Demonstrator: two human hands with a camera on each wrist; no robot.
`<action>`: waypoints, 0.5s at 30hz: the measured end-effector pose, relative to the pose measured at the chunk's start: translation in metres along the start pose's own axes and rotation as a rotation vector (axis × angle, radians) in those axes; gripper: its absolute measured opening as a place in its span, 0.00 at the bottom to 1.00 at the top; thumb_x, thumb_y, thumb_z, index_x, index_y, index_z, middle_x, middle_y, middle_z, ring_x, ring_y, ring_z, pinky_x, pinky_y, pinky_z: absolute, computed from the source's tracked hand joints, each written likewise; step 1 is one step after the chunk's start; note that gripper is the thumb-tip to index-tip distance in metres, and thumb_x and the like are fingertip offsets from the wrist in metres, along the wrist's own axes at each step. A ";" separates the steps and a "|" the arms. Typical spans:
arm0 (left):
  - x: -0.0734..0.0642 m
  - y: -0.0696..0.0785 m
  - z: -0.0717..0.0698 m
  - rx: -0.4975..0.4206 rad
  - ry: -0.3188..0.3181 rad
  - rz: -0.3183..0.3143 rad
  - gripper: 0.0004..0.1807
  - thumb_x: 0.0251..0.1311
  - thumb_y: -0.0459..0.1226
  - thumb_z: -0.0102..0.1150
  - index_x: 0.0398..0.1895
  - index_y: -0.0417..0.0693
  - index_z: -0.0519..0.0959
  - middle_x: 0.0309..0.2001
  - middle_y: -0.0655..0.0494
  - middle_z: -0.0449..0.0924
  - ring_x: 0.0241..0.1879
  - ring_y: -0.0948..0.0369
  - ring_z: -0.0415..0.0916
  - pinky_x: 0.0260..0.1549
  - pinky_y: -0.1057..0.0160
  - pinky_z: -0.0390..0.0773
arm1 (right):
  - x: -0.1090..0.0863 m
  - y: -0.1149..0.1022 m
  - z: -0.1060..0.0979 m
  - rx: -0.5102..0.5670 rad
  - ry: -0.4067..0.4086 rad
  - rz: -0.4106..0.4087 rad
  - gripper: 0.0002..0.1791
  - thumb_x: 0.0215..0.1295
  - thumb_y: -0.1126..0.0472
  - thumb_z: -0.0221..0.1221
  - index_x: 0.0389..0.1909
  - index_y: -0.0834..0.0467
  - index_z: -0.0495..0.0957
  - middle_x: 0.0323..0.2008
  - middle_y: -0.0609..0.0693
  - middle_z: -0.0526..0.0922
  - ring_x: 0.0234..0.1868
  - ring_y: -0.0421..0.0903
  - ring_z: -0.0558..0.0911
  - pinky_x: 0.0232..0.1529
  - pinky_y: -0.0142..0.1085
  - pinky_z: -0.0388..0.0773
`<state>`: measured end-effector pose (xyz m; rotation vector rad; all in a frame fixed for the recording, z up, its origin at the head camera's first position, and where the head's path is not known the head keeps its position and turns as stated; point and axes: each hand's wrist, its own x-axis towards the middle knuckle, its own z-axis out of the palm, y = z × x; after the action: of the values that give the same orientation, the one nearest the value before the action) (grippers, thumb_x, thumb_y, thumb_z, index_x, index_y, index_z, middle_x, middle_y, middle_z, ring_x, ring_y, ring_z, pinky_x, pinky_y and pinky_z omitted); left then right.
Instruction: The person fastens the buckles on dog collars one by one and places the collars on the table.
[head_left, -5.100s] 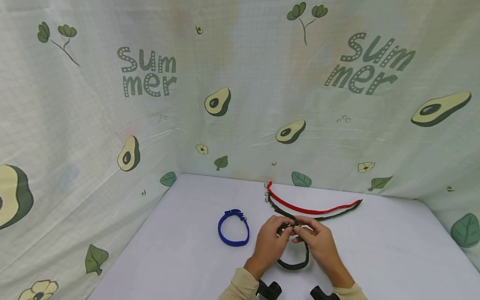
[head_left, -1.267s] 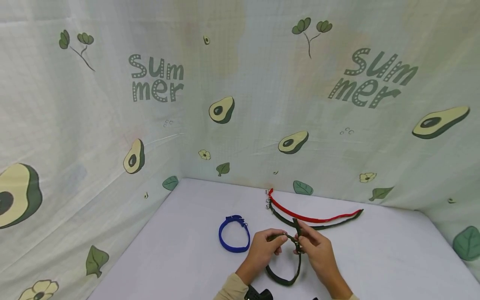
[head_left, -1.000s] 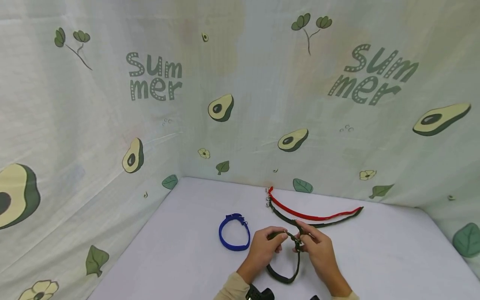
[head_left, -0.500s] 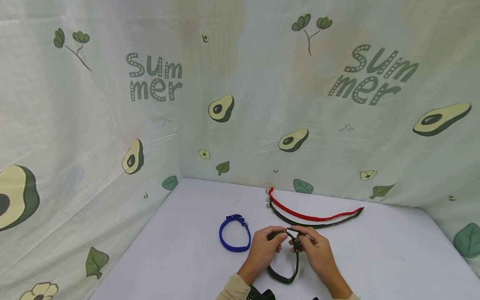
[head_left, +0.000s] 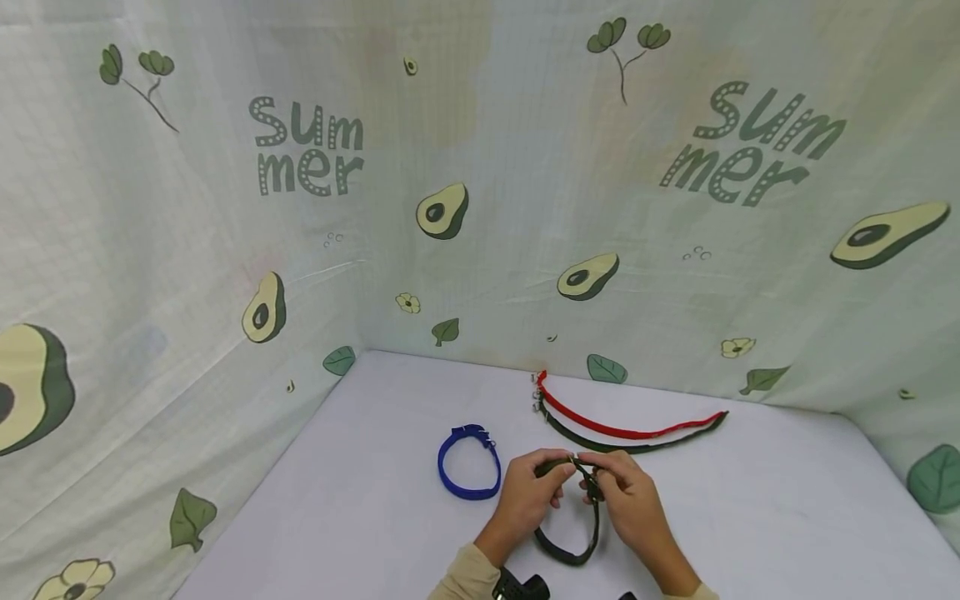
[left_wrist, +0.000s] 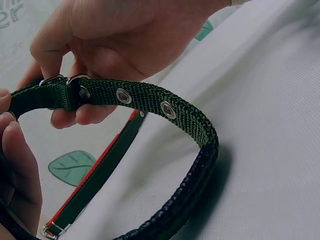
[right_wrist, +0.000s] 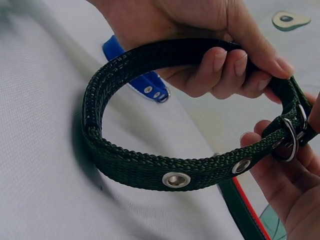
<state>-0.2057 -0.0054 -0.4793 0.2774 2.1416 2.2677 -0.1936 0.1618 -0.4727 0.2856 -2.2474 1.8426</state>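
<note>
At the lower centre of the head view, a dark green collar [head_left: 573, 559] is held up in a loop, with the two hands set close together at its upper part. The padded length is gripped by the left hand [head_left: 522, 493] between thumb and curled fingers, presumably so that the loop is steadied, while the webbing is pinched by the right hand [head_left: 630, 496] beside the metal ring [right_wrist: 296, 145], where small fittings seem best managed by fingertips. The lower bend of the loop is left unheld, and the eyelets [right_wrist: 176, 180] are turned outward in the right wrist view. Whether the strap's tip is fully threaded cannot be told, since the fittings are partly covered by fingers. A blue collar [head_left: 468, 495], formed into a ring, is placed on the bench [head_left: 360, 500] to the left of the hands, near them but apart, likely so that working room is allowed. Above the hands in the frame, a red strap [head_left: 615, 432] and a second green strap [head_left: 667, 446] are laid alongside each other in a shallow curve, their metal-fitted ends gathered at the left and their tips at the right; by this layout tangling is probably avoided. Behind the bench, a printed cloth [head_left: 510, 150] is hung.
</note>
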 end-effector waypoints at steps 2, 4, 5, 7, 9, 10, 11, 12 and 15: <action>0.000 0.000 0.000 0.000 0.001 0.006 0.11 0.62 0.41 0.69 0.43 0.45 0.86 0.23 0.48 0.78 0.19 0.65 0.73 0.20 0.70 0.77 | 0.000 0.000 0.000 -0.011 -0.002 -0.005 0.17 0.72 0.74 0.50 0.49 0.59 0.85 0.37 0.58 0.76 0.31 0.48 0.86 0.33 0.37 0.84; 0.000 0.000 0.000 -0.004 0.002 0.011 0.11 0.62 0.40 0.69 0.43 0.45 0.86 0.23 0.46 0.77 0.19 0.65 0.73 0.20 0.70 0.77 | 0.000 0.000 0.000 -0.033 -0.003 -0.013 0.17 0.72 0.74 0.51 0.49 0.58 0.86 0.36 0.57 0.76 0.30 0.47 0.85 0.32 0.36 0.84; 0.000 0.000 -0.001 -0.004 0.003 0.011 0.11 0.62 0.41 0.69 0.43 0.45 0.86 0.23 0.45 0.78 0.19 0.65 0.73 0.20 0.70 0.77 | 0.000 0.000 0.000 -0.046 -0.002 -0.015 0.17 0.72 0.74 0.51 0.49 0.57 0.86 0.36 0.56 0.76 0.29 0.47 0.85 0.32 0.36 0.83; 0.000 0.000 -0.001 -0.004 0.004 0.004 0.10 0.62 0.41 0.69 0.43 0.47 0.87 0.24 0.42 0.78 0.19 0.65 0.74 0.20 0.70 0.77 | 0.000 0.000 0.000 -0.075 0.001 -0.022 0.17 0.72 0.74 0.51 0.48 0.56 0.86 0.35 0.54 0.76 0.27 0.46 0.84 0.31 0.35 0.82; 0.000 0.000 -0.001 -0.005 0.005 -0.009 0.10 0.62 0.42 0.69 0.43 0.48 0.87 0.25 0.38 0.78 0.19 0.64 0.73 0.20 0.70 0.77 | 0.000 0.001 0.001 -0.115 0.006 -0.037 0.18 0.71 0.74 0.52 0.47 0.55 0.87 0.34 0.52 0.76 0.27 0.43 0.83 0.30 0.34 0.81; 0.000 0.001 -0.001 -0.004 0.005 -0.016 0.10 0.61 0.42 0.70 0.43 0.49 0.87 0.26 0.37 0.78 0.19 0.64 0.73 0.20 0.70 0.77 | 0.000 0.001 0.001 -0.135 0.009 -0.052 0.18 0.70 0.74 0.52 0.47 0.54 0.87 0.34 0.51 0.76 0.28 0.42 0.82 0.30 0.33 0.80; 0.000 0.001 -0.001 -0.004 0.005 -0.020 0.10 0.61 0.42 0.70 0.43 0.50 0.87 0.26 0.36 0.78 0.20 0.64 0.73 0.20 0.70 0.77 | -0.001 0.002 0.002 -0.148 0.012 -0.069 0.18 0.70 0.74 0.53 0.47 0.54 0.87 0.34 0.50 0.76 0.29 0.41 0.81 0.29 0.33 0.79; -0.001 0.001 -0.001 -0.003 0.005 -0.024 0.10 0.61 0.42 0.69 0.43 0.50 0.87 0.26 0.36 0.78 0.20 0.64 0.74 0.21 0.70 0.77 | -0.001 0.002 0.002 -0.158 0.015 -0.086 0.18 0.70 0.74 0.53 0.46 0.53 0.87 0.34 0.49 0.76 0.29 0.40 0.81 0.29 0.32 0.78; -0.001 0.000 -0.001 -0.006 0.005 -0.027 0.11 0.61 0.42 0.69 0.44 0.49 0.87 0.27 0.36 0.79 0.20 0.64 0.74 0.21 0.70 0.77 | -0.002 0.002 0.003 -0.174 0.024 -0.127 0.19 0.69 0.74 0.54 0.46 0.52 0.87 0.34 0.47 0.76 0.31 0.40 0.79 0.29 0.31 0.77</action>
<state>-0.2053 -0.0069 -0.4794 0.2409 2.1276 2.2622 -0.1920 0.1594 -0.4760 0.3644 -2.2979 1.5689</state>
